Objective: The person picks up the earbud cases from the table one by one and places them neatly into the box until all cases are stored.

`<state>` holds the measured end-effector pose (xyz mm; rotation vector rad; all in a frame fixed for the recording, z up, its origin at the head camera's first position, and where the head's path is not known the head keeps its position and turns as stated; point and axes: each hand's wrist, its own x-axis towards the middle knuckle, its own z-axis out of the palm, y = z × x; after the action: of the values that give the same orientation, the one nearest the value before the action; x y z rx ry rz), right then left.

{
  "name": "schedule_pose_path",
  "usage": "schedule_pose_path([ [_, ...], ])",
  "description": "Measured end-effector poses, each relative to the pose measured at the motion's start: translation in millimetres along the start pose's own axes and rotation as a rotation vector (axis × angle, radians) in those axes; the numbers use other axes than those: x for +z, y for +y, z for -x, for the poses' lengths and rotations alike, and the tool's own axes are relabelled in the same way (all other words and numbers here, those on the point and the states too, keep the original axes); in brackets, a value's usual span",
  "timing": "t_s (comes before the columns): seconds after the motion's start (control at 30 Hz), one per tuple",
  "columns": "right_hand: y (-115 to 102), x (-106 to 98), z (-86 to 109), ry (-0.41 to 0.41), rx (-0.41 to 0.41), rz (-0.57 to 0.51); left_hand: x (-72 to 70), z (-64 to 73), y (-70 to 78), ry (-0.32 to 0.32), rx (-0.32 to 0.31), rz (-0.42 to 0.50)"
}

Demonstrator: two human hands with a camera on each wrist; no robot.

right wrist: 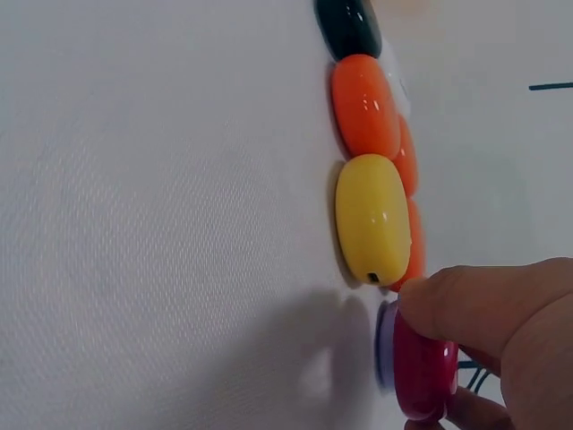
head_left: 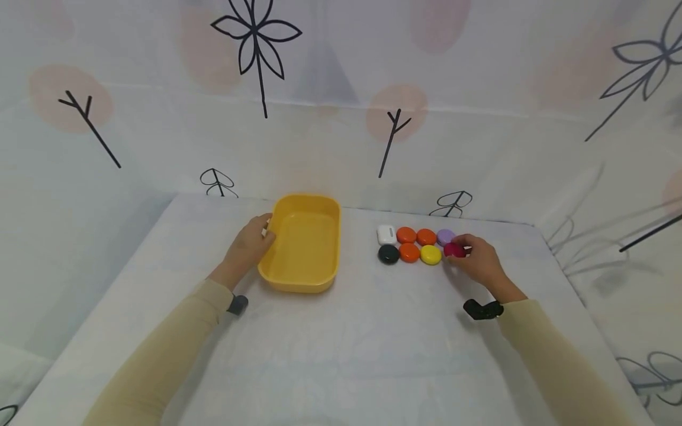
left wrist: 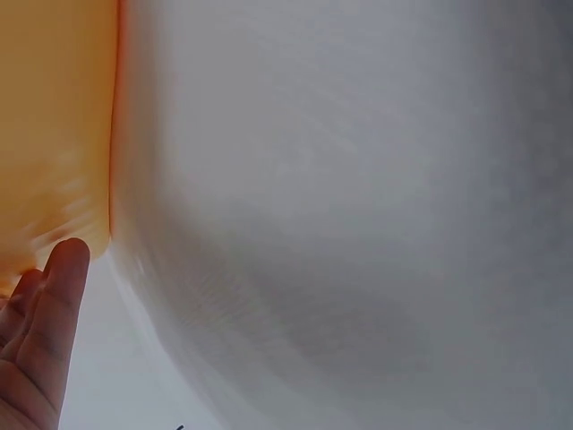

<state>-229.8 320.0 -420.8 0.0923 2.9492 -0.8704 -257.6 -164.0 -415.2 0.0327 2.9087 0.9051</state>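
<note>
My left hand [head_left: 247, 244] grips the left side of a yellow rectangular tray [head_left: 298, 284], thumb at the rim; in the left wrist view its fingers [left wrist: 58, 313] lie against the tray's outer wall. A glossy crimson oval piece [right wrist: 423, 372] is pinched between the thumb and fingers of my right hand [head_left: 482, 263]. Beside it stands a lilac piece [head_left: 445, 236], partly covered by that hand in the right wrist view. To its left lies a yellow oval piece [right wrist: 372, 219] with a small dark square hole in its end.
Two short rows continue leftward: orange pieces [head_left: 409, 252], a dark green piece [head_left: 388, 254] and a white squarish piece [head_left: 386, 235]. All rest on a white-covered table [head_left: 346, 349]. A patterned cloth backdrop [head_left: 330, 154] rises behind the table's far edge.
</note>
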Motion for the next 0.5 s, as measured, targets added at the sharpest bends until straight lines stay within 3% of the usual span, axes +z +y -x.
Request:
schedule_pose_path([
  [0.5,10.3,7.4,-6.3,-0.018,0.023,0.006,-0.8,1.0,2.1,-0.004,-0.014,0.007],
])
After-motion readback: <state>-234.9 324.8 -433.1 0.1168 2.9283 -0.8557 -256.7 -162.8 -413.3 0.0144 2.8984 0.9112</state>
